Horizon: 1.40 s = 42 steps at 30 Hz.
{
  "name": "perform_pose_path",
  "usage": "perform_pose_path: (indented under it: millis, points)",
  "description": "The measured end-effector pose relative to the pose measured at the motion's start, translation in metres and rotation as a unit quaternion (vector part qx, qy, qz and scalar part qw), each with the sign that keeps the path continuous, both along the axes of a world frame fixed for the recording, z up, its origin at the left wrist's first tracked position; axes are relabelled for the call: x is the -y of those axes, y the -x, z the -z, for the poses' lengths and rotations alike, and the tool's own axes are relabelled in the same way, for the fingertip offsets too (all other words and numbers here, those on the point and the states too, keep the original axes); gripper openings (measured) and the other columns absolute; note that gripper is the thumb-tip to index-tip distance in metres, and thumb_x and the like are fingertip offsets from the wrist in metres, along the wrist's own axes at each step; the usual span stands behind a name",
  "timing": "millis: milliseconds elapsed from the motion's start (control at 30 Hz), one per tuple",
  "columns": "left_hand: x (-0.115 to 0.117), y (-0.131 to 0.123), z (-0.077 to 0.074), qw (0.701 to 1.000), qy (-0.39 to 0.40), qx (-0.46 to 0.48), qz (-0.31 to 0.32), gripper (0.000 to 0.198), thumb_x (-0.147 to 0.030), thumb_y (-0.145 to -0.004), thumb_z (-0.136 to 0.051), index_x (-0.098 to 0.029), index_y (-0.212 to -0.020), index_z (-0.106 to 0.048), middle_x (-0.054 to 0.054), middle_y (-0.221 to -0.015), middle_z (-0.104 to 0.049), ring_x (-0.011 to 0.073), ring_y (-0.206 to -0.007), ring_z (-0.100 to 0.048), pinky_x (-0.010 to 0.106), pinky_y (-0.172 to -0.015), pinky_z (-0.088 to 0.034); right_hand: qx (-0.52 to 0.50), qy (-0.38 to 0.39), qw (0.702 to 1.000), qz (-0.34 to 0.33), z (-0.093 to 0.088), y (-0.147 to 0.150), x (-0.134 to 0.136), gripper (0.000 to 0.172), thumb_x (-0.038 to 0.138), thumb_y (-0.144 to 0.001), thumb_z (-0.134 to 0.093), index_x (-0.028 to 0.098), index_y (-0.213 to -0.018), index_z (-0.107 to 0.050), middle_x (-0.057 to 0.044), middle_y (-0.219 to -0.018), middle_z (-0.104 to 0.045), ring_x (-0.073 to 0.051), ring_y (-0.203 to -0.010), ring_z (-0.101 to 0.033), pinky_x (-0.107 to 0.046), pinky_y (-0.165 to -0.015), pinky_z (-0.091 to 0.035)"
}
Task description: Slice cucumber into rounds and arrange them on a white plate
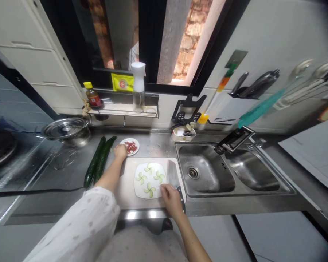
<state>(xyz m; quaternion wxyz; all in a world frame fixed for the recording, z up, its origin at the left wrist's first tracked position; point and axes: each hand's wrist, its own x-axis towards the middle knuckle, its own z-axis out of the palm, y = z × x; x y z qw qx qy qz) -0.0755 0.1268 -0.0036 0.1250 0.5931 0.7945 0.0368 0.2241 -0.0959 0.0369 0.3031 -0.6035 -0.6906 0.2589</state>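
Observation:
At the left edge of a small white plate (137, 144), my left hand (120, 151) has its fingers closed on the rim. Small red pieces (131, 147) lie heaped on that plate. My right hand (170, 198) is held at the lower right edge of a square white plate (151, 178), fingers bent and pressed together; whatever may be between them is hidden. On the square plate, several pinwheels of thin green-edged cucumber slices (149, 190) are laid out. This plate sits on a pale cutting board (128, 200). A knife (174, 174) lies on the board's right side, its black handle beside my right hand.
Two whole cucumbers (98, 163) lie left of my left arm. Farther left stands a lidded steel pot (68, 131). A double sink (205, 171) with a black tap (231, 142) is on the right. A shelf (120, 110) behind holds a spray bottle (138, 85) and a sauce bottle (93, 95).

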Motion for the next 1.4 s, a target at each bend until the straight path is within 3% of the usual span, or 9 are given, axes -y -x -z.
perform_pose_path:
  millis: [367, 533, 767, 933, 1067, 1400]
  points:
    - [0.002, 0.016, 0.004, 0.998, 0.002, -0.059, 0.025, 0.035, -0.024, -0.085, -0.044, -0.017, -0.108, -0.068, 0.017, -0.108, -0.062, 0.03, -0.105, -0.054, 0.037, -0.084, -0.044, 0.006, -0.01, 1.0, -0.009, 0.0, 0.004, -0.002, 0.029, 0.034, -0.091, -0.044, 0.019, -0.09, -0.069, -0.007, -0.083, -0.069, -0.019, -0.074, -0.062, -0.028, -0.069, -0.047]
    - [0.004, 0.02, 0.0, 0.999, 0.005, -0.049, 0.012, 0.036, -0.025, -0.086, -0.041, -0.013, -0.106, -0.069, 0.019, -0.11, -0.061, 0.0303, -0.105, -0.054, 0.037, -0.084, -0.046, 0.004, -0.02, 1.0, -0.009, 0.003, 0.004, -0.005, 0.028, 0.033, -0.09, -0.045, 0.02, -0.09, -0.07, -0.007, -0.083, -0.069, -0.018, -0.075, -0.063, -0.028, -0.068, -0.047]
    - [0.006, 0.024, -0.004, 0.998, 0.003, -0.05, 0.039, 0.036, -0.029, -0.087, -0.042, -0.02, -0.107, -0.07, 0.016, -0.112, -0.058, 0.0289, -0.105, -0.053, 0.035, -0.084, -0.046, 0.011, -0.01, 1.0, -0.011, 0.006, 0.006, -0.008, 0.028, 0.034, -0.09, -0.045, 0.02, -0.091, -0.07, -0.006, -0.084, -0.069, -0.018, -0.075, -0.062, -0.027, -0.068, -0.046]
    - [0.002, 0.024, -0.005, 0.997, 0.011, -0.052, 0.048, 0.036, -0.03, -0.086, -0.042, -0.016, -0.105, -0.069, 0.017, -0.112, -0.059, 0.0289, -0.105, -0.054, 0.034, -0.083, -0.047, 0.016, 0.005, 1.0, -0.017, 0.002, 0.007, -0.009, 0.029, 0.034, -0.091, -0.043, 0.02, -0.09, -0.069, -0.006, -0.082, -0.068, -0.019, -0.075, -0.061, -0.027, -0.067, -0.045]
    - [0.004, 0.025, -0.004, 0.999, -0.001, -0.032, 0.015, 0.037, -0.029, -0.088, -0.04, -0.012, -0.103, -0.069, 0.017, -0.111, -0.061, 0.0283, -0.104, -0.056, 0.033, -0.083, -0.047, 0.008, -0.012, 1.0, -0.017, 0.001, 0.006, -0.011, 0.028, 0.033, -0.09, -0.045, 0.02, -0.089, -0.069, -0.006, -0.08, -0.068, -0.018, -0.074, -0.061, -0.027, -0.067, -0.045]
    - [0.016, 0.026, -0.006, 0.998, -0.026, 0.031, -0.045, 0.039, -0.037, -0.09, -0.039, -0.017, -0.106, -0.068, 0.016, -0.108, -0.064, 0.0283, -0.104, -0.057, 0.033, -0.082, -0.048, 0.007, -0.01, 0.999, -0.034, -0.006, 0.016, -0.021, 0.028, 0.032, -0.091, -0.043, 0.02, -0.088, -0.069, -0.006, -0.084, -0.069, -0.018, -0.076, -0.061, -0.026, -0.07, -0.044]
